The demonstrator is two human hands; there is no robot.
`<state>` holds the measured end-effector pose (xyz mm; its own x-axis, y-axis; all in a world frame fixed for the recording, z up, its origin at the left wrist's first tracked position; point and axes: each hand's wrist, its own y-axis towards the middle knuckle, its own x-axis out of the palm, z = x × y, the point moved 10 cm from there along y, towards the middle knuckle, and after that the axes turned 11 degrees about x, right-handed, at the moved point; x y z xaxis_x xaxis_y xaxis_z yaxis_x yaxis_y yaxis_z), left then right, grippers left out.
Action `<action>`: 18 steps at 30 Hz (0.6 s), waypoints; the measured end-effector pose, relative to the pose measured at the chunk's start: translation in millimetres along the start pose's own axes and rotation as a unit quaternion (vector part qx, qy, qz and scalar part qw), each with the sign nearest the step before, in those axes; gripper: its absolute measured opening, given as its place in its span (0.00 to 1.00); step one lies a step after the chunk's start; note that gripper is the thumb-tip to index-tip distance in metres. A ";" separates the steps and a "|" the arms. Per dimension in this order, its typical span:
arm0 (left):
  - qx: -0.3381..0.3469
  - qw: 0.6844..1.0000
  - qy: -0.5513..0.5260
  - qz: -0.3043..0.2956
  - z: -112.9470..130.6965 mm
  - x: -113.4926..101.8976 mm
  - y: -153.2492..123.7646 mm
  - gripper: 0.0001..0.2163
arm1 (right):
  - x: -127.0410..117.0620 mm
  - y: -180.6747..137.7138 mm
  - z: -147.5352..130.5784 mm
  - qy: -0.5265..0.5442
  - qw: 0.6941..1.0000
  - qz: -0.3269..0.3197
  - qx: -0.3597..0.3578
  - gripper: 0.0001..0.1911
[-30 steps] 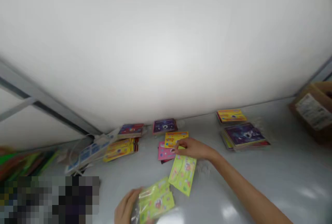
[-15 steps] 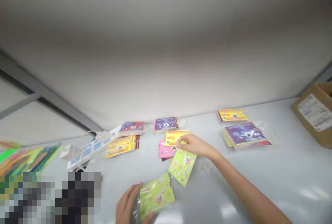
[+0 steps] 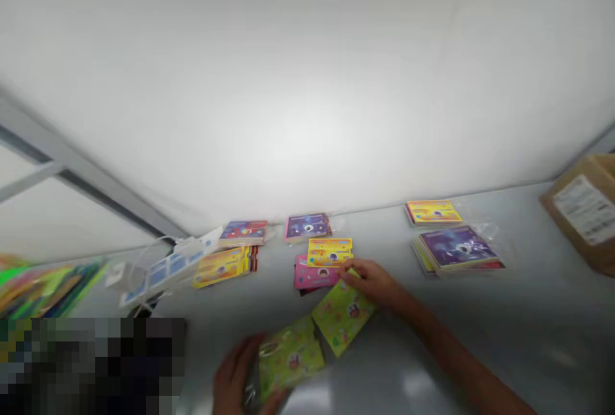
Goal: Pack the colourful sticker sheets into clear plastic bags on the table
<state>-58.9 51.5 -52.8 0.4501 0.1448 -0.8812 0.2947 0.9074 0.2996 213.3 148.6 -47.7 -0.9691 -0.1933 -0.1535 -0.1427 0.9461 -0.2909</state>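
My left hand [image 3: 237, 373] is closed around a clear plastic bag with green printed cards [image 3: 291, 357] in it, low in the view. Between the fingertips of my right hand [image 3: 369, 280] is the upper corner of a single green card [image 3: 344, 314], held tilted just right of the bag. Behind that card lie a yellow card [image 3: 329, 252] and a pink card [image 3: 310, 275], overlapping, with a dark red edge showing beneath them. My right fingertips are close to the pink card; whether they touch it I cannot tell.
Yellow cards [image 3: 221, 266], a red-blue pack [image 3: 244, 232] and a purple pack [image 3: 307, 226] lie toward the wall. At right are a yellow stack [image 3: 435, 211], a bagged purple stack [image 3: 459, 247] and a cardboard box [image 3: 583, 210]. A power strip [image 3: 168, 271] and colourful packets [image 3: 52, 290] are left.
My right hand has moved slightly right and toward me with the green card, which has turned and come off the yellow card's corner. The left hand stays at the bag. The lighting on the wall is brighter.
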 end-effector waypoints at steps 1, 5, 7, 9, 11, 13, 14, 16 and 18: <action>0.000 1.000 0.000 -0.005 0.2 0.7 0.0 0.27 | -2.1 -1.4 3.8 0.014 1.000 0.011 0.009 0.13; -0.008 1.000 -0.013 0.009 4.6 -2.7 1.0 0.26 | -7.3 -4.2 16.1 0.033 0.998 0.034 0.031 0.16; -0.010 1.000 -0.018 0.020 7.8 -5.1 1.9 0.25 | -9.3 -4.5 20.1 0.036 0.998 0.038 0.033 0.17; -0.009 0.999 -0.022 0.023 10.1 -5.7 2.7 0.25 | -10.6 -4.5 25.3 0.050 0.997 0.031 0.042 0.17; -0.013 0.999 -0.023 0.024 9.5 -6.0 2.7 0.26 | -13.3 -4.6 31.4 0.075 0.995 0.026 0.059 0.17; -0.018 0.999 -0.025 0.016 8.3 -4.3 2.5 0.26 | -17.6 -5.1 36.4 0.096 0.992 0.028 0.075 0.17; -0.019 0.999 -0.026 0.012 7.9 -3.6 2.5 0.26 | -19.9 -5.5 38.4 0.104 0.991 0.031 0.083 0.17; -0.017 0.999 -0.026 0.007 8.2 -2.7 2.9 0.26 | -23.5 -6.7 40.8 0.107 0.989 0.038 0.094 0.18; -0.013 1.000 -0.024 0.007 9.5 -2.9 3.4 0.26 | -20.7 -8.0 41.2 0.103 0.989 0.022 0.100 0.18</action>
<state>-51.2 50.4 -45.7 0.4937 0.1386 -0.8585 0.2660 0.9159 0.3008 242.8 134.4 -81.2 -0.9968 -0.0771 0.0193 -0.0770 0.8779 -0.4726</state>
